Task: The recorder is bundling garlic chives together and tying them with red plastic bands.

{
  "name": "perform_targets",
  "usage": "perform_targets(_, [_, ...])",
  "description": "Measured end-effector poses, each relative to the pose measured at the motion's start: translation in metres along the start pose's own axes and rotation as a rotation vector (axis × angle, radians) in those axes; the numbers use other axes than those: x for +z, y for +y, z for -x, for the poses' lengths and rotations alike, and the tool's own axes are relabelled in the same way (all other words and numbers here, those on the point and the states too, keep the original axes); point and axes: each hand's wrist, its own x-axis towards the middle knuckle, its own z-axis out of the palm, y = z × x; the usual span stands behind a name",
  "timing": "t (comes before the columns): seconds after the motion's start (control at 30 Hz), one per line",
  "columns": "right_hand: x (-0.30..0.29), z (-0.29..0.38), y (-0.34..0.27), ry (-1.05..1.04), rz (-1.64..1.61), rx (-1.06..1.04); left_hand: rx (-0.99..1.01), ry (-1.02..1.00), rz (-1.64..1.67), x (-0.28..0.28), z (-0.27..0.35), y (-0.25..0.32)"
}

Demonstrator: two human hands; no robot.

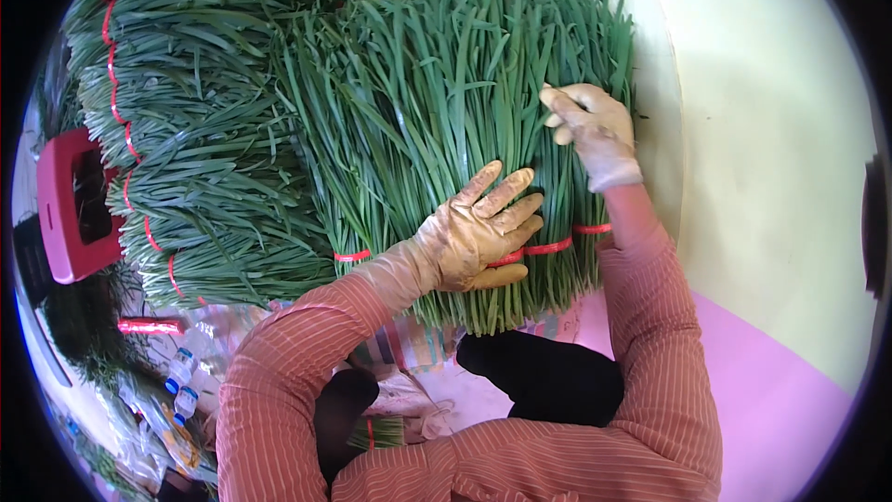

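Bundles of garlic chives (432, 104) lie before me with their leaf tips pointing away and their cut stem ends towards me. My left hand (481, 233), in a soiled, pale rubber glove, rests palm down on the front bundle with fingers apart. Its thumb lies below a red tie band (547, 247), part of which it covers. My right hand (592, 125), gloved too, is raised over the leaves at the right edge of the pile. Its thumb and index finger come together; whether something thin is between them is not clear.
More red-banded chive bundles (202, 118) are stacked crosswise at the left. Beyond them stands a pink plastic stool (77, 206). A red roll (151, 325) and small plastic bottles (182, 369) lie lower left. A striped sheet (408, 345) is under the pile, beside a pale wall (759, 153).
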Motion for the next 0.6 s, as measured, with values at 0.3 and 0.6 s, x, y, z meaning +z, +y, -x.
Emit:
perform_targets(0.3, [-0.074,0.120,-0.008,0.024,0.574,-0.588,-0.093,-0.171,0.002,-0.014,0.009,0.011])
perform_targets(0.6, [-0.122,0.314,0.136,-0.600,1.159,0.001,-0.865,-0.153,0.242,-0.133,0.104,0.176])
